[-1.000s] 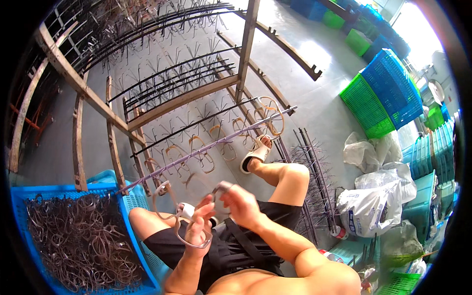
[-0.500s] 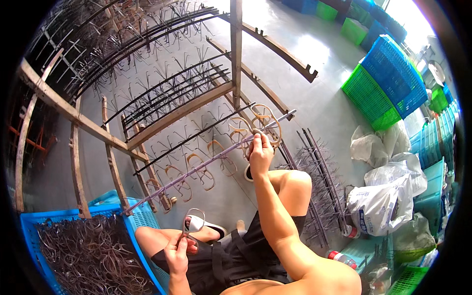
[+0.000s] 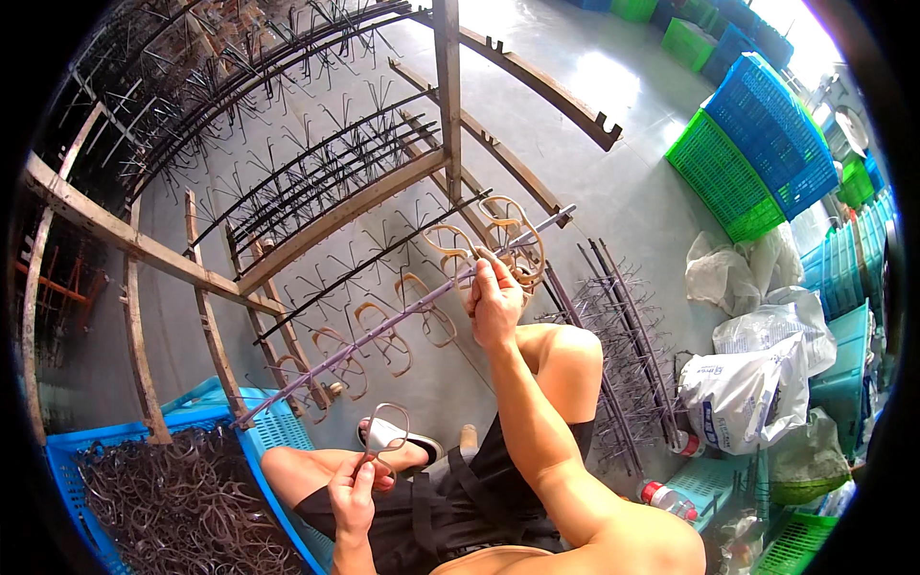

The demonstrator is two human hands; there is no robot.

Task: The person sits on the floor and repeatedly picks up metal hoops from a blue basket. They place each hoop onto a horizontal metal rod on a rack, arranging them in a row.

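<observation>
My left hand, low above my lap, pinches a brown glasses frame upright between thumb and fingers. My right hand reaches out to the far right part of a purple rod. Its fingers are closed on a light brown glasses frame beside the rod; the fingers hide part of the grip. More frames cluster just past that hand. Farther left along the rod, several glasses frames hang in a row. The rod slants from the blue basket side up to the rack's right side.
A worn rack carries black rods with wire hooks. The blue basket at lower left holds a heap of dark glasses frames. Hooked rods lean right of my knee. White bags, bottles and stacked crates stand at right.
My right hand has shifted slightly left and nearer, with the frames by it. The frame in my left hand has turned and now stands more upright. The whole view has moved a little.
</observation>
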